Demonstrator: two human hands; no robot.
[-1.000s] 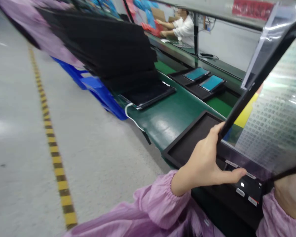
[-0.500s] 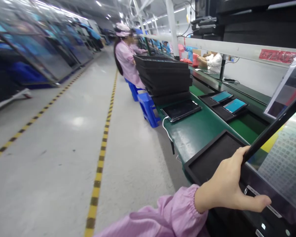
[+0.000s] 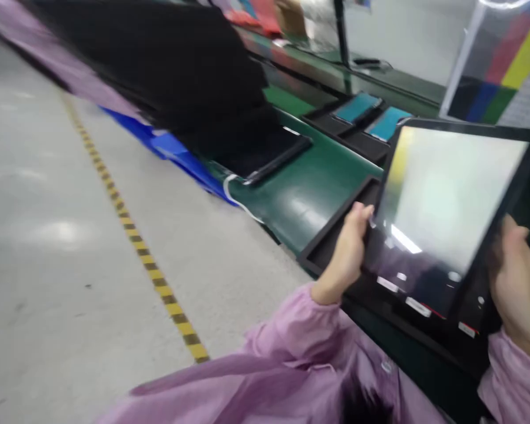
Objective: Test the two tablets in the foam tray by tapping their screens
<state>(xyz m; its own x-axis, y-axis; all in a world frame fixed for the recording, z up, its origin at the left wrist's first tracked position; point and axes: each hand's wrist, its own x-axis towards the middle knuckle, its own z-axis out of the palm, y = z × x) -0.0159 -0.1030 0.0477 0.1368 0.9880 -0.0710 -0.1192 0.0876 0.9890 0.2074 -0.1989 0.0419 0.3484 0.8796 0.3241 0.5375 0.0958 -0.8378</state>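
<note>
I hold a black-framed display panel [image 3: 446, 200] with both hands, its glossy screen tilted toward me and reflecting light. My left hand [image 3: 348, 253] grips the panel's left edge, fingers wrapped round it. My right hand [image 3: 514, 282] grips the right edge near the lower corner. The panel hovers above an empty black tray [image 3: 335, 229] lying on the green conveyor belt [image 3: 300, 194]. Small white labels run along the panel's lower border. Both my sleeves are pink.
A tall stack of black trays [image 3: 172, 65] stands on the belt at the back, a dark panel [image 3: 269, 156] lying in front of it. Two blue-screened panels [image 3: 373, 115] rest in a tray farther on. Blue stools [image 3: 168, 144] and a yellow-black floor line [image 3: 145, 259] lie left.
The view swung up the aisle and back down to the belt. The panel, earlier held close and steep at the right, is now lower, fully in view, with my right hand visible on it.
</note>
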